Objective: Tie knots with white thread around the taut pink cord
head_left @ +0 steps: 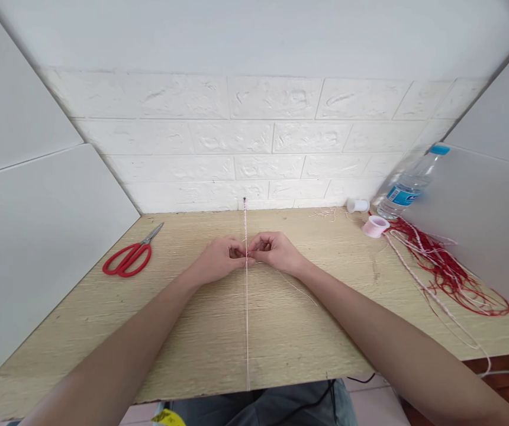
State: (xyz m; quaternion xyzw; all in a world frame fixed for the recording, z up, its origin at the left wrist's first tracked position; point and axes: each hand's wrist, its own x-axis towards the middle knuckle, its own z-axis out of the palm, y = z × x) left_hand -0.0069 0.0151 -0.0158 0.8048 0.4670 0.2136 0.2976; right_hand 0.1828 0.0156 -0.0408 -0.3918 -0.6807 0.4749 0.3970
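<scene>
A pale pink cord point(247, 325) runs straight from a small dark peg point(244, 200) at the foot of the wall down past the table's front edge. Its upper part, a thicker braided section point(245, 222), lies above my hands. My left hand point(219, 259) is closed at the cord from the left, thumb and fingertips pinching thread there. From the right, my right hand point(279, 253) pinches thread at the same spot, fingertips nearly touching the left ones. A thin loose thread point(301, 291) trails out under my right wrist. The exact crossing of the strands is hidden by my fingers.
Red-handled scissors point(128, 258) lie at the left. On the right are a pink thread spool point(375, 226), a white spool point(358, 205), a water bottle point(408, 188) and a tangle of red cords point(452, 269). White panels point(28, 236) flank the wooden table point(183, 349).
</scene>
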